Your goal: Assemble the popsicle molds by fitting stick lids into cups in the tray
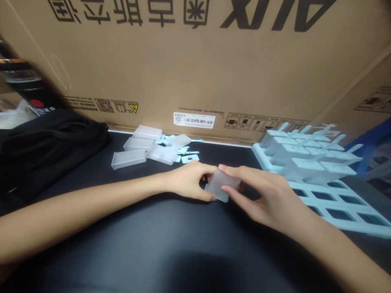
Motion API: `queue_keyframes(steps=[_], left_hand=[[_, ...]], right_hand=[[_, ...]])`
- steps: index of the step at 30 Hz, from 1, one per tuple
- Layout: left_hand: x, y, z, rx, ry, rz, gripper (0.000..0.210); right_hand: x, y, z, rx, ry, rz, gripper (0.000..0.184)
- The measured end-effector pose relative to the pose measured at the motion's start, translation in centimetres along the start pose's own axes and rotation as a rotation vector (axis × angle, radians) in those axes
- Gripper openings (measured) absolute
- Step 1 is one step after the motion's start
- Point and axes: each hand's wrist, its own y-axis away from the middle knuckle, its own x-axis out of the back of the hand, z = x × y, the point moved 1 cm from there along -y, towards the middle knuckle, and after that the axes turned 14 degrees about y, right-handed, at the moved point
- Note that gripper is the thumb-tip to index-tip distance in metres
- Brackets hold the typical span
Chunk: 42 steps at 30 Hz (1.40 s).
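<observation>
Both hands meet over the black tabletop around one translucent popsicle mold. My right hand pinches the mold between thumb and fingers. At its other end my left hand is closed, with thumb and forefinger against it; a light blue edge, seemingly a lid, shows there, and the rest is hidden by the fingers. Beyond the left hand lie several loose translucent molds and light blue stick lids. Right of my right hand stands a light blue rack, with several lidded molds in its far slots, sticks upward.
A large cardboard box with upside-down print walls off the back. Black cloth lies at left, near a dark bottle and a white plastic bag. Something blue stands behind the rack.
</observation>
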Motion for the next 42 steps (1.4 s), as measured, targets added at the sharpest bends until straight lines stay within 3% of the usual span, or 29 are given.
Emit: queue_keyframes(steps=[7, 12, 13, 15, 17, 20, 23, 27, 30, 33, 36, 39, 42], left_hand=[[0.2, -0.1, -0.1, -0.043, 0.023, -0.04, 0.038], [2.8, -0.3, 1.2, -0.057, -0.088, -0.259, 0.045], [3.6, -0.5, 1.4, -0.055, -0.153, -0.251, 0.04], [5.3, -0.8, 1.2, -0.043, -0.38, -0.123, 0.026], [6.4, -1.2, 0.6, 0.003, -0.655, 0.0, 0.025], [7.0, -1.8, -0.7, 0.13, -0.924, 0.015, 0.028], [6.9, -2.5, -1.6, 0.188, -0.987, -0.005, 0.026], [7.2, -4.1, -2.4, 0.183, -0.859, -0.02, 0.026], [7.4, -5.3, -2.0, 0.127, -0.684, -0.006, 0.026], [7.0, -5.8, -0.1, -0.042, -0.412, 0.023, 0.018], [5.9, -5.4, 2.6, -0.155, -0.063, -0.018, 0.017], [4.5, -4.7, 4.6, -0.176, 0.185, -0.076, 0.022], [3.4, -4.2, 5.5, -0.218, 0.327, -0.03, 0.026]], right_hand=[[0.2, 0.5, 0.0, 0.01, 0.02, -0.039, 0.047], [-0.3, 0.4, -0.2, -0.061, 0.002, -0.064, 0.047], [-0.3, 0.5, -0.2, -0.075, -0.008, -0.074, 0.047], [-0.4, 0.6, -0.2, -0.099, -0.035, -0.099, 0.047], [-0.3, 0.8, -0.1, -0.122, -0.063, -0.147, 0.05], [-0.2, 1.1, 0.0, -0.157, -0.077, -0.248, 0.059], [0.0, 1.3, 0.0, -0.172, -0.054, -0.325, 0.066], [0.2, 1.5, 0.1, -0.181, -0.054, -0.312, 0.065], [0.6, 1.6, 0.8, -0.252, -0.071, -0.111, 0.071], [1.2, 1.7, 1.6, -0.327, 0.003, 0.171, 0.074], [1.6, 1.7, 2.1, -0.384, 0.012, 0.356, 0.072], [1.5, 1.8, 2.0, -0.466, -0.099, 0.44, 0.072], [1.4, 1.7, 1.6, -0.559, -0.249, 0.459, 0.073]])
